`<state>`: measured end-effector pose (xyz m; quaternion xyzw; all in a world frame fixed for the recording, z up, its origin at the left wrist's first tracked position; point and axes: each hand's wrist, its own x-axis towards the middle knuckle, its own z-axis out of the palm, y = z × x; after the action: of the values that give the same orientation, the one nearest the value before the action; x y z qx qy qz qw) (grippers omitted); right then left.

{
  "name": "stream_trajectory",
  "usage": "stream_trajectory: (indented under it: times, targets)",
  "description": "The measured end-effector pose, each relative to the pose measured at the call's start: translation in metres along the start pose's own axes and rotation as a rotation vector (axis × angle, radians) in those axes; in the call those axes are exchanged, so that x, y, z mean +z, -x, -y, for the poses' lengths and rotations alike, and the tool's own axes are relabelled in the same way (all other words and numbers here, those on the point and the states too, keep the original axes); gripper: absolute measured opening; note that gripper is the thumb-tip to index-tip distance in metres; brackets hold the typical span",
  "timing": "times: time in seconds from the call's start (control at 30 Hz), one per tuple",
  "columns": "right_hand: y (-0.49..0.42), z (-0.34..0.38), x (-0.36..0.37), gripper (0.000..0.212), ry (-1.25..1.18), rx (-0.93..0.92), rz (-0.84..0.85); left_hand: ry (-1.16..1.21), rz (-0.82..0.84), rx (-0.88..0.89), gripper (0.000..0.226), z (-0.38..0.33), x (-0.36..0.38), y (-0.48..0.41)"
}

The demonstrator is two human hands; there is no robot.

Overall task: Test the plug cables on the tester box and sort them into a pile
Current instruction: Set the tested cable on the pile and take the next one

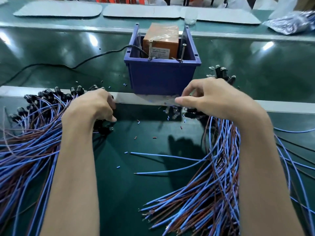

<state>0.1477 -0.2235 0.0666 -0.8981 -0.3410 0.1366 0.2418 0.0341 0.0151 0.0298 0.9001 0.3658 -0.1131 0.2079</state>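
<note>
An orange tester box point(161, 42) sits inside a blue plastic bin point(162, 75) at the middle of the green bench, with two long screws standing at its front. A large pile of plug cables point(29, 133) with blue and brown wires lies at the left; my left hand point(95, 106) curls down onto the black plugs at its right edge. A second bundle of plug cables point(216, 176) fans out at the right. My right hand point(211, 97) hovers over its plug ends just in front of the bin, fingers curled; what it pinches is hidden.
A black power cord point(81, 63) runs left from the bin. A metal rail point(136, 97) crosses the bench under the bin. Small bits of cut insulation point(138, 122) and two loose blue wires point(167, 155) lie between the piles. Grey mats and bagged parts point(289, 23) lie beyond.
</note>
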Motion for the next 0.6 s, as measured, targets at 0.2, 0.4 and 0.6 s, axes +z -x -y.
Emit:
stream_trajectory:
  times: [0.2, 0.4, 0.6]
  targets:
    - [-0.003, 0.011, 0.015, 0.030, 0.030, -0.047, 0.186, -0.018, 0.029, 0.050, 0.024, -0.003, 0.002, 0.002]
    - [-0.004, 0.022, 0.024, 0.031, -0.010, -0.087, 0.213, 0.014, -0.071, 0.095, 0.026, -0.016, -0.012, 0.019]
    - [-0.007, 0.029, 0.034, 0.041, -0.144, -0.145, 0.217, 0.385, -0.231, 0.464, 0.028, -0.059, -0.028, 0.052]
